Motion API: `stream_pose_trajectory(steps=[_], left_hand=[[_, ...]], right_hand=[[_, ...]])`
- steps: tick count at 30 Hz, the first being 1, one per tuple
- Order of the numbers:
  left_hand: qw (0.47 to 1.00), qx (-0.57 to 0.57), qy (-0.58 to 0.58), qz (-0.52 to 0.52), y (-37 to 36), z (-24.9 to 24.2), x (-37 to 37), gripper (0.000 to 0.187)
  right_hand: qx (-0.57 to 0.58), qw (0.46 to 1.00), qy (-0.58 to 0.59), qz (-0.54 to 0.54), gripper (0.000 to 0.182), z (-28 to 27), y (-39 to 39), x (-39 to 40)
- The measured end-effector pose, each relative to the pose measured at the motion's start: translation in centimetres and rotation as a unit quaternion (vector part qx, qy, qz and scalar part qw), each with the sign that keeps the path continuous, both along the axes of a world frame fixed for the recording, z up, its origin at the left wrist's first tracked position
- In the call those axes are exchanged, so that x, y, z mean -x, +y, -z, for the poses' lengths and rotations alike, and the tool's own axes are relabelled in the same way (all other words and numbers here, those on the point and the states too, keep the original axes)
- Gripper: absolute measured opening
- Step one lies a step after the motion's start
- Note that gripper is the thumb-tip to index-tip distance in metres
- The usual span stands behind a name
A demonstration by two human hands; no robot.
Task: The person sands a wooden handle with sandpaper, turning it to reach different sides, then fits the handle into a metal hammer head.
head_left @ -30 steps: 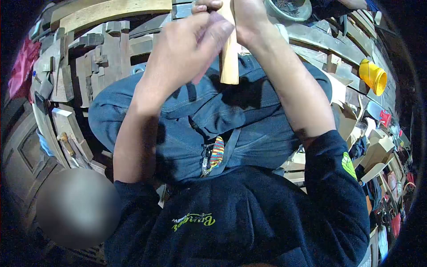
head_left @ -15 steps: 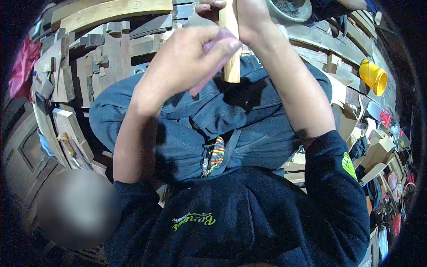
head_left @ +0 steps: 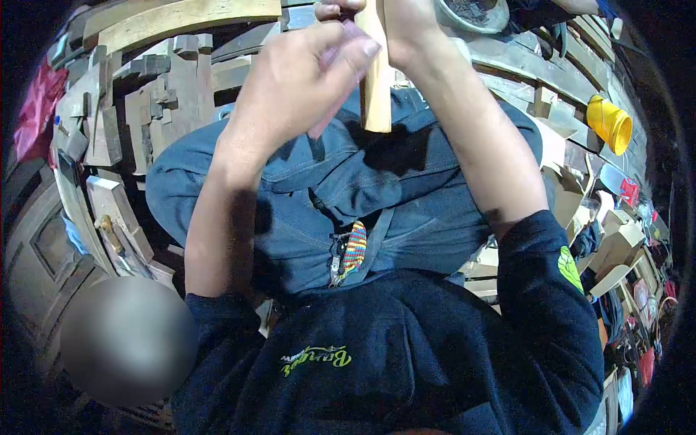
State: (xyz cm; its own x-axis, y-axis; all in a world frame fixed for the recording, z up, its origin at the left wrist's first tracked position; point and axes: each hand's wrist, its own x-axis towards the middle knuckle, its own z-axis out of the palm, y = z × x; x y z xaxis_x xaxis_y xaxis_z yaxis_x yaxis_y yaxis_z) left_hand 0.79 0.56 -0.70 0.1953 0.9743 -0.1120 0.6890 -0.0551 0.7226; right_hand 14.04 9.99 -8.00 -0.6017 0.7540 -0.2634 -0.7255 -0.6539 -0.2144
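Note:
My left hand [head_left: 301,80] is closed on a folded piece of pinkish sandpaper [head_left: 324,125], with the thumb on top and a loose flap hanging below. The sandpaper lies against the left side of a pale, smoothly shaped piece of wood [head_left: 377,109]. My right hand [head_left: 407,29] grips this wood at the top edge of the view, its fingertips showing on the far side. The wood's lower end points toward me, above my crossed legs [head_left: 333,174]. Its upper end is out of view.
Wooden offcuts and boards [head_left: 181,87] lie at left. A bucket [head_left: 475,14] with dark bits stands at the top, beside part of another person [head_left: 573,6]. A yellow container [head_left: 609,125] lies at right, near more scraps. A blurred round shape [head_left: 129,341] covers the lower left.
My left hand has slid up along the wood, away from my body, carrying the sandpaper. My right hand and the wood have shifted only slightly.

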Motion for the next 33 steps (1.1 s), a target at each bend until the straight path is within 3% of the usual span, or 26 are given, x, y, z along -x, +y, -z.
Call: stream_pose_trajectory(steps=[2,3,4,6,7,10,11,12,15,17,18,20,21,22,24,25,26,28,30,33], left_hand=[[0.992,0.085,-0.019,0.096,-0.2,-0.1,0.0,0.036],[0.99,0.073,0.002,0.119,-0.3,-0.5,-0.1,0.035],[0.99,0.073,0.001,0.12,-0.2,-0.9,-0.4,0.035],[0.991,0.124,-0.037,-0.014,-0.2,-1.7,-0.8,0.036],[0.998,0.051,-0.027,-0.02,0.0,-0.8,-0.5,0.038],[0.996,-0.017,-0.048,0.069,0.1,-0.2,-0.5,0.035],[0.987,0.135,0.0,0.086,-0.1,-1.0,-0.1,0.039],[0.99,0.1,-0.004,0.102,-0.1,-0.8,-0.2,0.039],[0.991,0.109,0.004,0.075,-0.4,-0.8,-0.1,0.038],[0.999,-0.002,-0.041,0.002,-0.2,0.0,-0.2,0.036],[0.999,-0.003,-0.041,0.001,-0.2,-0.1,0.0,0.036],[0.984,0.135,-0.023,0.113,-0.4,-0.4,0.3,0.035],[0.983,0.122,0.011,0.137,-0.5,-1.2,0.0,0.033],[0.983,0.122,0.009,0.138,-0.4,-1.1,-0.2,0.033],[0.997,0.061,-0.045,0.024,-0.6,-0.8,-0.5,0.034],[0.998,-0.021,-0.055,0.011,-0.2,0.1,-0.5,0.034],[0.998,-0.021,-0.053,0.01,-0.3,0.0,-0.3,0.034],[0.991,0.1,-0.012,0.082,-0.2,-0.3,0.4,0.037],[0.989,0.072,-0.019,0.13,-0.6,-0.7,0.3,0.036],[0.989,0.109,-0.008,0.102,-0.3,-0.6,0.1,0.037]], right_hand=[[0.001,1.0,0.008,0.001,0.036,0.1,0.1,0.0],[-0.002,1.0,-0.021,0.016,0.036,-0.4,-0.1,-0.2],[-0.004,0.998,-0.05,0.031,0.036,-0.6,-0.2,-0.3],[-0.01,0.999,-0.021,0.026,0.036,-0.1,0.5,-0.4],[-0.013,0.999,-0.021,0.029,0.036,0.0,0.3,-0.3],[-0.035,0.998,-0.031,0.034,0.036,0.1,0.3,-0.5],[-0.049,0.997,-0.043,0.035,0.037,0.2,0.3,-0.7],[-0.05,0.997,-0.044,0.035,0.037,0.1,0.4,-0.7],[-0.022,0.999,-0.02,0.041,0.039,0.0,0.5,-0.7],[-0.026,0.999,-0.028,0.033,0.039,0.0,0.3,-0.5],[-0.033,0.998,-0.037,0.026,0.039,0.0,0.3,-0.4],[-0.023,0.998,-0.05,0.02,0.039,-0.2,0.6,-0.7],[-0.03,0.998,-0.05,0.037,0.039,-0.2,0.6,-0.9],[-0.037,0.997,-0.049,0.055,0.039,-0.2,0.6,-1.0],[-0.008,0.996,-0.06,0.071,0.04,-0.4,0.7,-0.7],[-0.016,0.997,-0.055,0.059,0.04,-0.2,0.5,-0.6],[-0.027,0.997,-0.05,0.046,0.04,-0.2,0.4,-0.5],[-0.036,0.997,-0.052,0.047,0.04,0.0,0.5,-0.6],[-0.044,0.996,-0.058,0.051,0.041,0.1,0.8,-0.9],[-0.021,0.997,-0.045,0.053,0.043,0.0,0.9,-0.8]])
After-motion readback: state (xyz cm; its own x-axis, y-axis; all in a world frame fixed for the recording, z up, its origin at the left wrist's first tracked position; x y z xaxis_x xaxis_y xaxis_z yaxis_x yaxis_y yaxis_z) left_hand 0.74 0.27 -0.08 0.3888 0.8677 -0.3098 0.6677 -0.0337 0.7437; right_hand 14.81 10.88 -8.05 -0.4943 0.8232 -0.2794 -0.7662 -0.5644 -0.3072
